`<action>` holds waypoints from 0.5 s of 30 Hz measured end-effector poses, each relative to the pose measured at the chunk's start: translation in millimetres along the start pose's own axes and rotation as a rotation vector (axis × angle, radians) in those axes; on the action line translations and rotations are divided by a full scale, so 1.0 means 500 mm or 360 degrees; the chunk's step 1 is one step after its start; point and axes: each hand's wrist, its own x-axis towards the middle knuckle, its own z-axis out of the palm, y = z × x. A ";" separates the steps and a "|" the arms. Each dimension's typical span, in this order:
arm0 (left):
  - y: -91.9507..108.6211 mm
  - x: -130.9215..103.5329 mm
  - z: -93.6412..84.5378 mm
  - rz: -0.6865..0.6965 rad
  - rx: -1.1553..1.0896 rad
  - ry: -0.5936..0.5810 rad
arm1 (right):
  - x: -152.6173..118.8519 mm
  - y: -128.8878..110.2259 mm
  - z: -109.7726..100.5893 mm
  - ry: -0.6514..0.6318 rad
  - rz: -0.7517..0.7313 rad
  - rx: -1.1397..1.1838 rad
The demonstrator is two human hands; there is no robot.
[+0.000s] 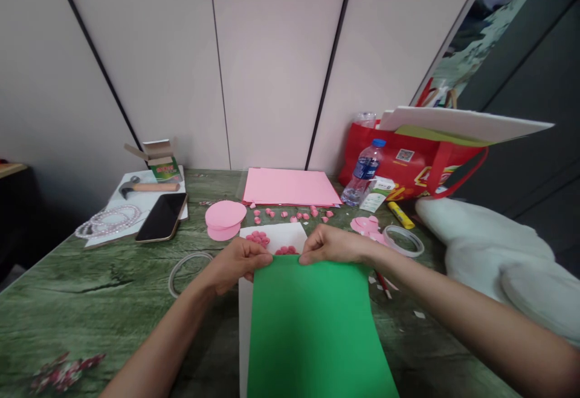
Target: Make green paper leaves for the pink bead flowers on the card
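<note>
A large green sheet of paper spans the space between my hands and hangs down toward me. My left hand pinches its top edge near the left corner. Farther along that same edge, my right hand grips it between thumb and fingers. Under the green sheet lies a white sheet, mostly covered. Pink paper flowers show on its upper part, above the green edge. Several small pink rolled pieces are scattered just beyond it.
Pink paper sheets and pink circles lie behind. At left are a phone, hammer and beads. Tape rolls, a glue stick, a water bottle and a red bag stand right.
</note>
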 end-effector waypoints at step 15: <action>-0.004 0.001 -0.012 0.0079 0.0117 -0.0041 | -0.064 0.048 -0.048 0.0130 0.0077 0.0068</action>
